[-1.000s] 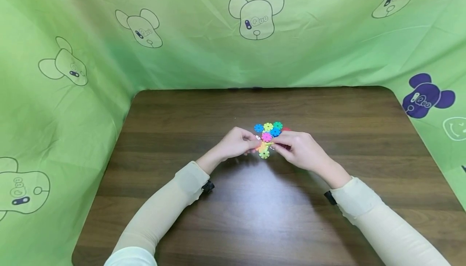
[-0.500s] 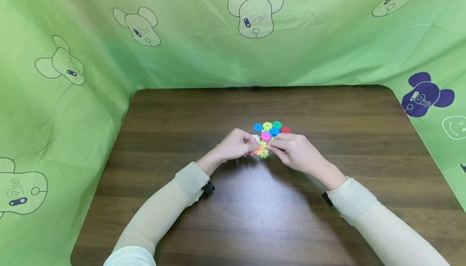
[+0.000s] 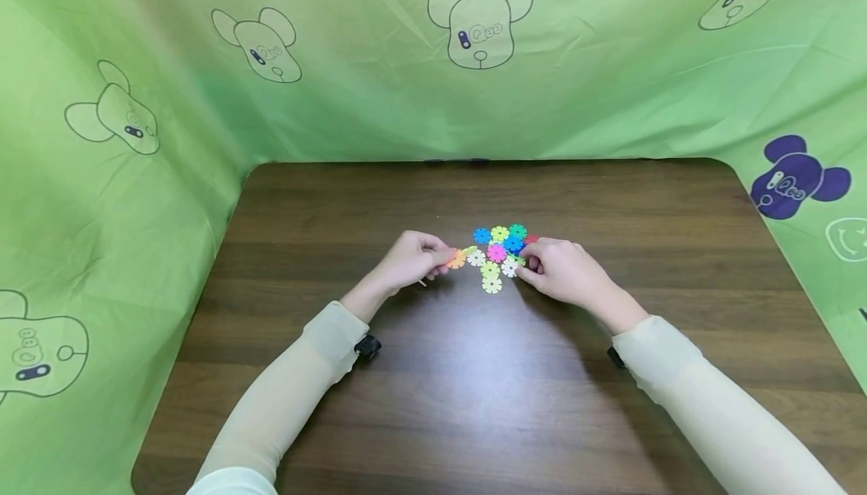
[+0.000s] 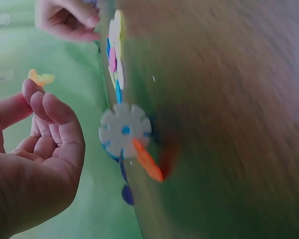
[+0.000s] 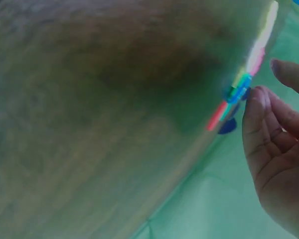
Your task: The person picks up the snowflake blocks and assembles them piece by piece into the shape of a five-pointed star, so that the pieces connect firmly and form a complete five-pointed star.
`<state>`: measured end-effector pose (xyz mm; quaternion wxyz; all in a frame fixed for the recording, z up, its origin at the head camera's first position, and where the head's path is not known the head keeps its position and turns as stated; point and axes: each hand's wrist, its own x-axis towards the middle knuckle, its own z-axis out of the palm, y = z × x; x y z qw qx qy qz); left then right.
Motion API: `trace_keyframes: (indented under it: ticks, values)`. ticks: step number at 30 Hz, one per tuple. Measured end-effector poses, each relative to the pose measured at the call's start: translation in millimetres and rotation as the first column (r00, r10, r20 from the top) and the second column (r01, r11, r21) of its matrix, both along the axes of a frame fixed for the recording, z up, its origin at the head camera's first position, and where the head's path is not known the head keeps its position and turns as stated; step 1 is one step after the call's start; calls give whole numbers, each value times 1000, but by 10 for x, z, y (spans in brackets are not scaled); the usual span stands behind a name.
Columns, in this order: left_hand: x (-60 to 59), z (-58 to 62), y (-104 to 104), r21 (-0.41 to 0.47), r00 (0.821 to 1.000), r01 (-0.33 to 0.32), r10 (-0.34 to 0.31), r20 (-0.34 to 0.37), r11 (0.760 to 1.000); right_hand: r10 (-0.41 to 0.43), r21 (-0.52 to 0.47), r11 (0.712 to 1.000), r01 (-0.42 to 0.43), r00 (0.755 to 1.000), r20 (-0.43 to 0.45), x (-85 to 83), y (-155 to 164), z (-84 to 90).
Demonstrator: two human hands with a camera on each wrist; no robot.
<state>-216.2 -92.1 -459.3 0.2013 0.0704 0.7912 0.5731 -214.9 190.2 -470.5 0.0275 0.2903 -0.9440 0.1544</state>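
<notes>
My left hand (image 3: 415,258) pinches an orange notched disc (image 3: 457,258) joined to a yellow one (image 3: 470,251). In the left wrist view this yellow-orange piece (image 4: 41,78) sits at the thumb and fingertips. To its right, a cluster of linked plastic snowflake discs lies on the table, including a pink disc (image 3: 497,253), a white disc (image 3: 476,258) and a green disc (image 3: 517,232). My right hand (image 3: 567,273) is at the cluster's right side. Its thumb and fingers are apart in the right wrist view, with nothing seen between them; whether they touch the cluster I cannot tell.
Another white disc (image 4: 124,130), with blue behind it and an orange disc (image 4: 149,162) sticking out, shows in the left wrist view. A red disc (image 3: 531,239) lies beyond the right fingers. The brown wooden table (image 3: 339,201) meets a green printed cloth (image 3: 366,66) at its back.
My left hand has moved left, away from the cluster, with the orange and yellow discs. The right fingers have parted and moved slightly right; the white and yellow discs below the pink one now show.
</notes>
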Motion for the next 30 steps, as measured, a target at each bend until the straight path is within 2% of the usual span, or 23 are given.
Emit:
trace_keyframes:
  ticks: [3, 8, 13, 17, 23, 26, 30]
  values:
    - [-9, -2, -73, 8, 999, -28, 28, 19, 1000, -22, 31, 999, 21, 1000, 8, -22, -12, -53]
    - [-10, -12, -132, 18, 998, -46, 45, 44, 999, -62, 30, 998, 61, 998, 25, -38, -35, -83]
    - [0, -13, -152, 32, 997, -60, 58, 56, 998, -94, 37, 995, 91, 990, 107, -64, -41, -72]
    - [6, -7, -142, 45, 997, -61, 58, 56, 997, -109, 5, 994, 110, 979, 172, -69, -30, -69]
    - [2, -24, -73, 40, 998, -48, 46, 54, 998, -91, -96, 989, 116, 968, 235, -39, 13, -73]
    - [-3, -37, -28, 45, 998, -33, 31, 51, 998, -69, -143, 985, 100, 975, 212, -9, 31, -62]
    - [-2, -38, 36, 54, 999, -16, 14, 41, 998, -27, -192, 980, 50, 993, 119, 48, 21, -15]
